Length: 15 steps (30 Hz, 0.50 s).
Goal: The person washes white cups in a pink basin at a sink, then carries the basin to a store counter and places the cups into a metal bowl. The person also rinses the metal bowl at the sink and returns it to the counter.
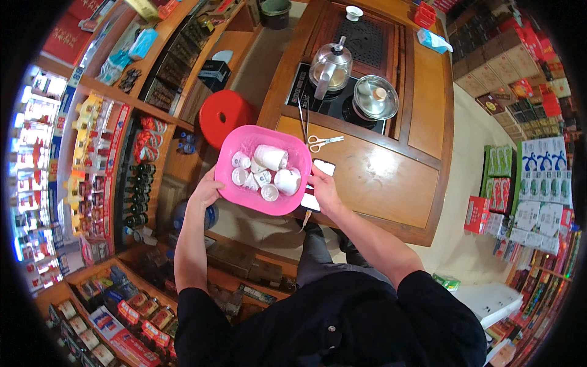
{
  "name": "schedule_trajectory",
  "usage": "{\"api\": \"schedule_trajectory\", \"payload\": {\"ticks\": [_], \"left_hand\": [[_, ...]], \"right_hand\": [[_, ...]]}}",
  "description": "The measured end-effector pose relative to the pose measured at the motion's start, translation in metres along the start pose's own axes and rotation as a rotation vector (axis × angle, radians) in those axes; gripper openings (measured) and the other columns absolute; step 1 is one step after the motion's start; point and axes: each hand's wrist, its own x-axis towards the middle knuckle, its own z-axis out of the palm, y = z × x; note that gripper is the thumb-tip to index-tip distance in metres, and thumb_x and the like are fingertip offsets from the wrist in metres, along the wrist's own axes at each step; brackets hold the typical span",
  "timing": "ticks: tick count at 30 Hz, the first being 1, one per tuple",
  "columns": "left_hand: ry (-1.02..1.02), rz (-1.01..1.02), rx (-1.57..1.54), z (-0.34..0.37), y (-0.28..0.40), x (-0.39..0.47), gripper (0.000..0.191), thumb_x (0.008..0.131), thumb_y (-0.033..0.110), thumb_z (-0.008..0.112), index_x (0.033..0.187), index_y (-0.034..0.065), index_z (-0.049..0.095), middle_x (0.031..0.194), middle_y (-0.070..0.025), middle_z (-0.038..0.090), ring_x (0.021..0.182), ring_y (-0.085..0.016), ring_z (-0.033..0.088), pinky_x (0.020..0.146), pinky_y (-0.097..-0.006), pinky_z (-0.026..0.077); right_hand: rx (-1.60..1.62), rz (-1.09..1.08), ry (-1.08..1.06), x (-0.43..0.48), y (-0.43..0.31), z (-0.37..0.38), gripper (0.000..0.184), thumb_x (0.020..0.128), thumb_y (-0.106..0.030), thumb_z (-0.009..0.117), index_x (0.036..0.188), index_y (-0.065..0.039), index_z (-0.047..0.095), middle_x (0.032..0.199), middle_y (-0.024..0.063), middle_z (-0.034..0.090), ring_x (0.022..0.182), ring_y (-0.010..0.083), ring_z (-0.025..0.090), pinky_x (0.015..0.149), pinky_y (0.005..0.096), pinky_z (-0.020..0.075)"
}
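Note:
A pink plastic basin [257, 204] is held up between my two hands at the table's left front corner. Inside it lie several small white cups [269, 191] and larger white cups [287, 181], some tipped on their sides. My left hand [207, 189] grips the basin's left rim. On the opposite side, my right hand [324, 189] has hold of the right rim. Close by that hand, a white-and-black phone-like device [323, 167] and another white device [310, 202] with a cable rest at the table edge, partly covered by the hand.
Scissors [324, 142] and metal tongs [303, 117] lie on the wooden tea table [376, 179]. Beyond are a glass kettle [330, 69] and a glass-lidded pot [376, 98] on the black cooktop [323, 108]. A red stool [224, 114] stands left, beside stocked shelves [156, 110].

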Motion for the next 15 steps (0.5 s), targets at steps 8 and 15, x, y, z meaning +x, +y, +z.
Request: {"api": "schedule_trajectory", "payload": {"ticks": [8,15], "left_hand": [[0.006,-0.063,0.034,0.003,0.007,0.000,0.080,0.073,-0.015,0.047,0.150,0.0052,0.037,0.129,-0.0135,0.060,0.109,-0.026,0.066,0.086,-0.0395,0.059],[0.013,-0.061,0.000,0.007,-0.002,-0.006,0.079,0.076,-0.016,0.046,0.151,0.0075,0.036,0.131,-0.0138,0.060,0.110,-0.027,0.066,0.085,-0.0396,0.058]], "right_hand": [[-1.527,-0.305,0.469,0.037,-0.014,-0.020,0.049,0.082,-0.028,0.070,0.125,-0.011,0.053,0.127,0.0148,0.048,0.122,0.0361,0.044,0.099,0.0498,0.0395],[-1.569,-0.404,0.493,0.041,0.011,-0.032,0.052,0.075,-0.030,0.076,0.118,-0.010,0.056,0.126,0.0136,0.050,0.119,0.0352,0.046,0.098,0.0490,0.0389]]}}
